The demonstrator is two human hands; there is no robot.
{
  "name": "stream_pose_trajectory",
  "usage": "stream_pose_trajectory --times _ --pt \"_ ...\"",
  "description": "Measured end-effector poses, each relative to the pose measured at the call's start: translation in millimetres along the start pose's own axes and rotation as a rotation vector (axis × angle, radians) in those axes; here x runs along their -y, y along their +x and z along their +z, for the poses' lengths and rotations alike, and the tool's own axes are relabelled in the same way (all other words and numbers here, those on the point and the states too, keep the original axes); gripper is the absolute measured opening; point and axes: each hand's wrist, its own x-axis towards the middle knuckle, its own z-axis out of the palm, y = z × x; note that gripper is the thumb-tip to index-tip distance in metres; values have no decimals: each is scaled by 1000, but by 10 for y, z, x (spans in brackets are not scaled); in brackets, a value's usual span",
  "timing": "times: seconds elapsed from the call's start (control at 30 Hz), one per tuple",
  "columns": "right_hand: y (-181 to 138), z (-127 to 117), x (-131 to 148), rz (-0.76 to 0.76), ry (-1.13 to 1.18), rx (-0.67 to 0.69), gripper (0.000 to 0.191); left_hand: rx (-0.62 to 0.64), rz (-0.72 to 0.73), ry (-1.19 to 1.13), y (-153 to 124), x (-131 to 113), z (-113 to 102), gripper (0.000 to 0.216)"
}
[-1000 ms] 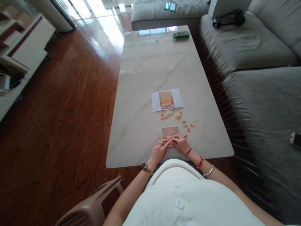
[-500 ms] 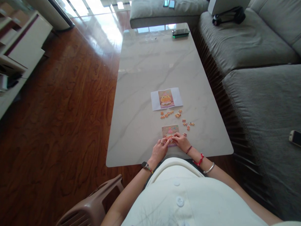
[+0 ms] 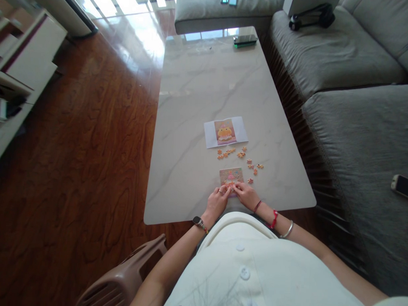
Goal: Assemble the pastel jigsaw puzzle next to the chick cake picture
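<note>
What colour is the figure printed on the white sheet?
The printed figure is mostly yellow-orange; it shows best in the head view, the only one here.

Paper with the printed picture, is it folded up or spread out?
Spread out: the paper lies open on the table, its printed picture facing up and white margins showing on both sides.

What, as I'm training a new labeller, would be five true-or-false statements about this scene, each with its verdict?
1. The left hand and right hand both have fingers at the puzzle board. True.
2. The printed sheet lies farther from the person than the loose pieces. True.
3. The loose pieces lie on the printed sheet. False: they lie on the tabletop.
4. The left wrist bears a watch. True.
5. The right hand grips the printed sheet. False: its fingers are at the puzzle board.
</note>
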Motion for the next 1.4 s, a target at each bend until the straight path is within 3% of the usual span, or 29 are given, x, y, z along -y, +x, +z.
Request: stream_pose_trajectory --times 0.23,0.37,0.67,0.8,0.93,1.13,1.4 --pt "-90 -83 39 -5 -112 99 37 17 -20 28 68 -50 -22 35" --pt "-191 -84 1 -18 -101 66 44 -14 4 36 18 -37 33 42" --pt "-92 -134 120 82 -66 139 37 14 -42 -55 85 -71 -37 42" --pt "-60 -177 13 131 98 2 29 41 -34 -126 149 -7 -144 35" --pt "-100 -241 -124 200 173 -154 31 42 6 -184 142 76 -213 42" --pt "-125 -226 -19 29 34 25 33 29 101 -81 55 7 -163 42" --pt "-22 -246 73 4 -79 140 27 70 27 -117 98 -13 -206 37"
